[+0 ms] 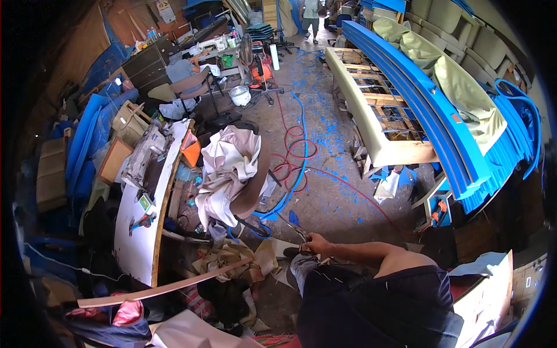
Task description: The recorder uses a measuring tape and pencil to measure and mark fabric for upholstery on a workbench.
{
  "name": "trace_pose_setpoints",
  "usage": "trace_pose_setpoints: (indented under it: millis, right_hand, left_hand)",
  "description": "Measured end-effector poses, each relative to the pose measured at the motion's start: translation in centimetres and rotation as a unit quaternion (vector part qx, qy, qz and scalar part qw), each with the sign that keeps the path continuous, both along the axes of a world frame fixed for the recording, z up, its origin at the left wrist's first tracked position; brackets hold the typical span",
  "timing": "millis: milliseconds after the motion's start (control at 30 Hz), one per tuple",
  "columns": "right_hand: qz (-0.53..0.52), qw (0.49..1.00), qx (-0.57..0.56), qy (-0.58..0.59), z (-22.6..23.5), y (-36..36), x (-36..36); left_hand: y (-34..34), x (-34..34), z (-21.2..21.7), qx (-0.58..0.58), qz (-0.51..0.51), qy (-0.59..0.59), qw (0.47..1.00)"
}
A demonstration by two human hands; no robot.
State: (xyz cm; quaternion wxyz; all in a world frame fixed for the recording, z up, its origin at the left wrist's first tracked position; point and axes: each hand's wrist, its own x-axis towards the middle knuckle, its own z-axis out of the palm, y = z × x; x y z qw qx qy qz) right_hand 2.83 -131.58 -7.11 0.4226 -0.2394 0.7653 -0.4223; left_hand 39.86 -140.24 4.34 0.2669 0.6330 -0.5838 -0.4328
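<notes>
My right hand (315, 243) is closed, its forearm reaching in from the lower right. From it a slim grey metal tool (299, 232) points up and to the left; it is too small to tell its kind. My left hand is out of sight. Just below and left of the right hand are a grey trouser leg (303, 269) and cream material scraps (266, 257) on the floor. Nearby, to the upper left, a brown chair (253, 188) bears a heap of pale fabric (229, 168).
A long wooden strip (168, 288) crosses the lower left. Red hose (348, 188) and blue hose (303, 151) loop over the floor. To the right stands a padded wooden frame (380, 136) beside stacked blue foam (429, 110). Another person (184, 69) sits at a sewing machine (213, 44); one stands far back (310, 17).
</notes>
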Motion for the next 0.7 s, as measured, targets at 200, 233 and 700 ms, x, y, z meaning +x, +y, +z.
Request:
trace_pose_setpoints:
  millis: [200,233,700]
  right_hand:
    - [-0.005,0.997,0.01,-0.072,-2.8,-3.9,-5.8]
    - [-0.007,0.998,0.038,-0.055,-3.1,-4.5,-7.0]
    - [-0.026,0.988,0.152,-0.017,-6.0,-11.4,-22.0]
  left_hand:
    - [-9.7,-8.0,-1.2,0.025,-0.034,-0.004,0.999]
    - [-11.6,-9.5,-1.3,0.029,-0.038,-0.005,0.999]
    - [-26.0,-13.2,11.6,0.012,-0.17,-0.073,0.983]
